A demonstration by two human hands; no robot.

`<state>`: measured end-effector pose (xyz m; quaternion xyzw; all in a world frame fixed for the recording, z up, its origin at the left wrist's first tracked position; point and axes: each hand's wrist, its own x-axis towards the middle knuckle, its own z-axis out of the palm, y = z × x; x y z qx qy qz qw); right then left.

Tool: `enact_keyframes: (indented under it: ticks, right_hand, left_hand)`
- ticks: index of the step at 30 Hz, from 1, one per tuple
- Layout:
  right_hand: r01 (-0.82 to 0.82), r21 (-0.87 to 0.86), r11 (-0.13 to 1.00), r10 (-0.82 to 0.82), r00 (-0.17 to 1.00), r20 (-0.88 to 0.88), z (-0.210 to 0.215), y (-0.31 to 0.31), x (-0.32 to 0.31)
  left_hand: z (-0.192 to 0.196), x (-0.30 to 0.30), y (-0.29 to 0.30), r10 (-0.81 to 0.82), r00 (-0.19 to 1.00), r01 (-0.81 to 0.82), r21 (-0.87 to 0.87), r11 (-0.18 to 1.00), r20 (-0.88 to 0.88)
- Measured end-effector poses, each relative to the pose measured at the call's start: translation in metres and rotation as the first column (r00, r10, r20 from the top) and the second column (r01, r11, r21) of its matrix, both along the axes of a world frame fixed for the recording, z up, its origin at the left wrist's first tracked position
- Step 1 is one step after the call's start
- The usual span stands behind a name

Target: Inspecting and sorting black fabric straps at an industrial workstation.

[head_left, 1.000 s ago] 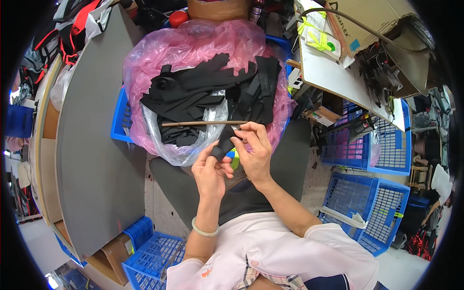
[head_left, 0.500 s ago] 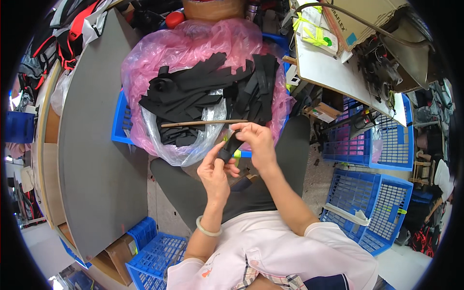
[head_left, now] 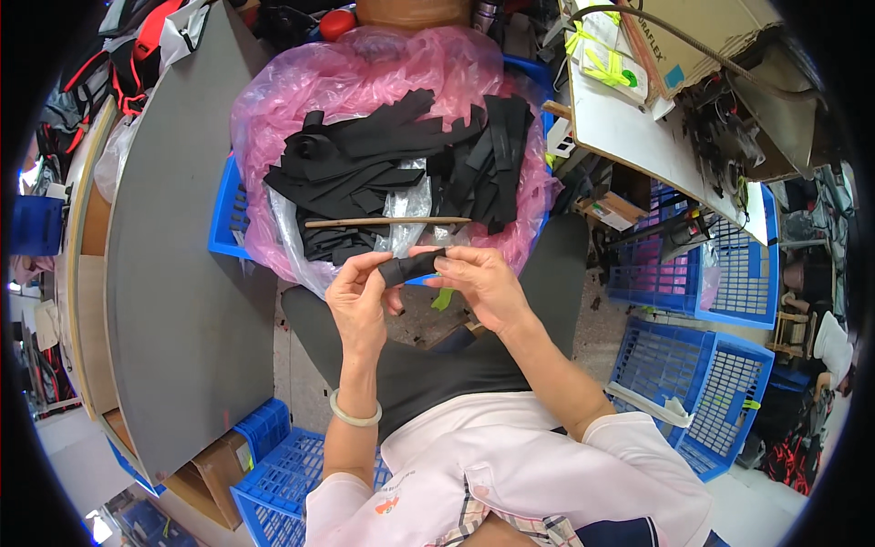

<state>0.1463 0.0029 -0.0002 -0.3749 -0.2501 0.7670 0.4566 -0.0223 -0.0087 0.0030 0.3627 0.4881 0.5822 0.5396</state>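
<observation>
Between my two hands, just in front of the near rim of the crate, a short black fabric strip [head_left: 410, 267] is held out almost level. My left hand [head_left: 355, 305] pinches its left end, thumb on the near side. The fingertips of my right hand [head_left: 490, 290] grip the other end. Beyond them a thin wooden stick [head_left: 387, 221] lies across a heap of black fabric strips [head_left: 360, 173]. The heap fills a pink and clear plastic bag [head_left: 392, 68] that lines a blue crate [head_left: 221, 219].
On the left stands a grey tabletop [head_left: 191, 255]. A white-topped bench [head_left: 656, 146] with a cardboard box [head_left: 706, 36] is at the far right. Blue plastic crates [head_left: 697, 387] lie on the right, and another blue basket [head_left: 292, 479] sits at the lower left.
My left hand has moved left and up, and my right hand slightly down. The black strip, tilted and bent before, is now stretched nearly level between them.
</observation>
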Motion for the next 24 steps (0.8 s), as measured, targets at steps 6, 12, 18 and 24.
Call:
enact_keyframes:
  ticks: [6,12,18,24]
  right_hand:
    - [-0.194,-0.036,0.98,0.19,0.978,-0.084,-0.003,0.0,0.004]
    - [-0.262,-0.146,0.954,0.216,0.939,-0.268,0.008,-0.009,-0.012]
    - [-0.283,-0.063,0.957,0.269,0.948,-0.169,0.011,-0.009,-0.022]
    - [-0.481,0.307,0.821,0.211,0.755,0.62,0.008,-0.027,-0.035]
  left_hand:
    - [0.009,-0.012,0.004,-0.107,0.979,0.113,0.026,0.993,-0.175]
    - [0.012,-0.028,0.017,-0.178,0.9,0.264,0.172,0.949,-0.399]
    - [0.012,-0.014,0.014,-0.228,0.949,0.188,0.191,0.964,0.218]
    - [0.007,0.001,0.02,0.006,0.712,0.053,-0.063,0.997,0.702]
